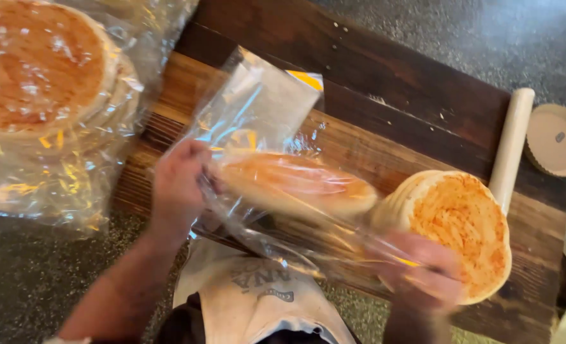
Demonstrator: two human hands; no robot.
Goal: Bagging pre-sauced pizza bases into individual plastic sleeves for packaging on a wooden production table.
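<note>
The person's left hand (180, 185) is closed on the edge of a clear plastic bag (257, 121), pinching its mouth, and a stack of round flatbreads (296, 181) lies inside the bag, at the middle of the wooden surface (385, 83). The right hand (423, 271) is blurred by motion; it looks closed around the near edge of a second stack of flatbreads (461, 229), which sits tilted on its side at the right of the surface with its orange-topped face turned toward the camera, though I cannot tell how firm that grip is. To my eye the step goes best if the left hand keeps the bag's mouth wide and taut, so the film does not fold under the bread, while the right hand keeps its stack square and supported from below, since the rounds could fan out or slip apart. The surface is made of dark, worn planks. A pale rolling pin (511, 150) lies just beyond the tilted stack, and a round tan lid (557, 140) sits at the far right edge. At the far left a large bagged stack of flatbreads (41, 70) rests partly off the planks. Below everything is a grey speckled floor (21, 280).
</note>
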